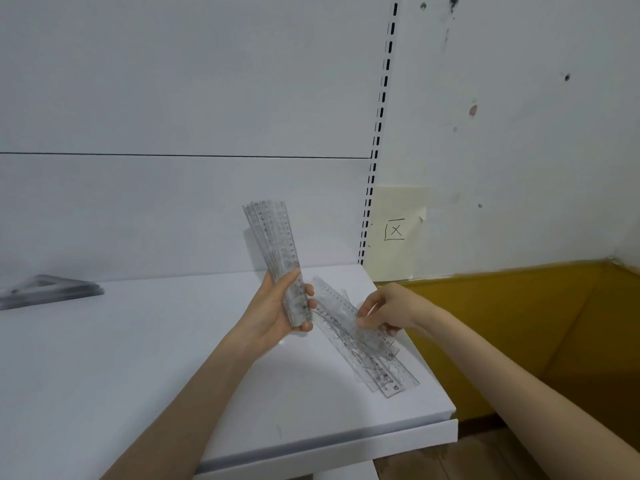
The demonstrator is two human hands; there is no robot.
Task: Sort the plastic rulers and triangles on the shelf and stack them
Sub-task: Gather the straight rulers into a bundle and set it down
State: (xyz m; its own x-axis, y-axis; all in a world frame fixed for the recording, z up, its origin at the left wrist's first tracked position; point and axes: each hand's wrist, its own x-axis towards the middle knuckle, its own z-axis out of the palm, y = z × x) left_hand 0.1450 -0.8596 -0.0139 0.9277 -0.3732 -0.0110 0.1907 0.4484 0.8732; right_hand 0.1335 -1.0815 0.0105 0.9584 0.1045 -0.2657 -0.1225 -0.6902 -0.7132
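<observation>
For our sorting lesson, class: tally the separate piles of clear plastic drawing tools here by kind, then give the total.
Ruler piles: 2, the ruler bundle gripped upright in the left hand, and the loose rulers on the shelf, pinched by the right hand.
Triangle piles: 1, the triangle stack at the shelf's left.
Total: 3.
Single pieces overlap too much to count.

The rulers [273, 251] are clear plastic with black scale marks. The shelf [138, 358] is white, the triangles [52, 289] look grey-clear, and the note [394, 230] is pale yellow with a black boxed X.
</observation>
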